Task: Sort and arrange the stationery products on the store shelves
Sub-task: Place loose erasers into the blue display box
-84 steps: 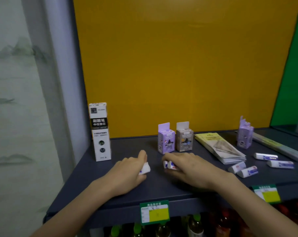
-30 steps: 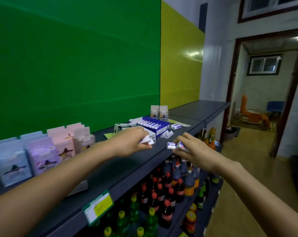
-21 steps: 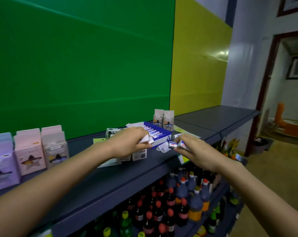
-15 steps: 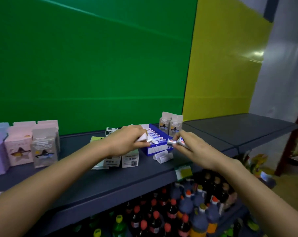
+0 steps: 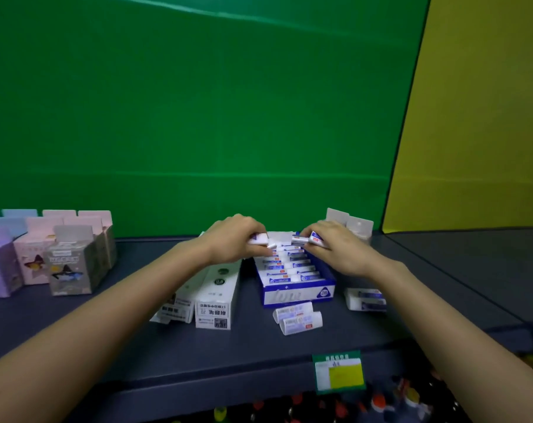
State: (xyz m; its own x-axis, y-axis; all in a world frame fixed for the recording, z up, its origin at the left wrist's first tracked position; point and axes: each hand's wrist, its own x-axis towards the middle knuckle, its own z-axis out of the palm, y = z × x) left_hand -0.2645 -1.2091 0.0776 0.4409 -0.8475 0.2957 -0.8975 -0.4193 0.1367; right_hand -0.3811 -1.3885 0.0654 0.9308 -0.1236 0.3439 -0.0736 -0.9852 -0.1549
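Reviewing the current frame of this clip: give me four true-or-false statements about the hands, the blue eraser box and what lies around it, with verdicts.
1. The left hand and the right hand both hold erasers above the blue box. True.
2. The blue box is empty. False: eraser rows fill it.
3. Two loose erasers lie on the shelf in front of the blue box. True.
4. The white pen boxes stand upright. False: they lie flat, left of the blue box.

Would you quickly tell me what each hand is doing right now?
Left hand: grips a white eraser.
Right hand: pinches two blue-and-white erasers.
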